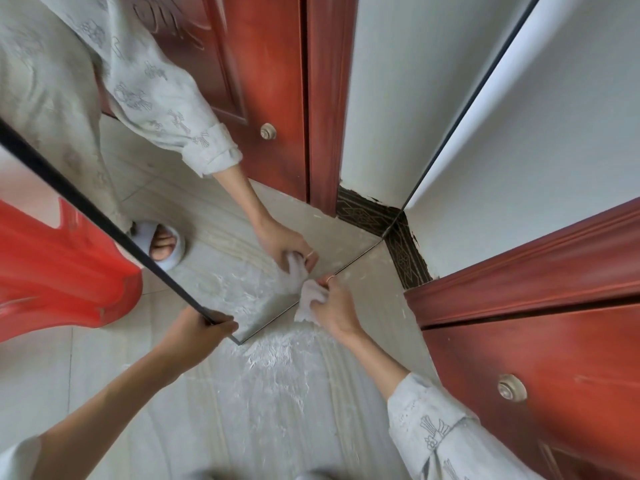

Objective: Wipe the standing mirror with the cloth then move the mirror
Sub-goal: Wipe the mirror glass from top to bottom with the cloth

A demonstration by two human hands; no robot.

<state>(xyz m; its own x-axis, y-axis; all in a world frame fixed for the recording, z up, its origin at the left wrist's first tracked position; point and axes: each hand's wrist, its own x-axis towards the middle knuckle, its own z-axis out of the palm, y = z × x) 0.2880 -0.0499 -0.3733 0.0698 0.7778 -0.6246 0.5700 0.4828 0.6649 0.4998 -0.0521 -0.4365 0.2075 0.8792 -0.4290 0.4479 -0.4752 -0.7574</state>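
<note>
1. Right hand (337, 303), lower centre of frame: fingers curled round a crumpled white cloth (311, 299), pressing it to the glass at the bottom edge of the standing mirror (221, 237).
2. Left hand (195, 329), centre left: fingers and thumb wrapped over the mirror's dark-framed lower corner, steadying it.
3. Mirror: frameless-looking tall pane with a thin black edge, standing on the pale tiled floor (242, 393), running from centre to upper frame; it reflects the sleeve, the cloth and a red-brown door (536, 358).
4. Handling, judged: rigid, fragile, slippery glass, probably fairly heavy; best gripped by both side edges, kept upright.
5. Red plastic object (59, 271), left edge.
</note>
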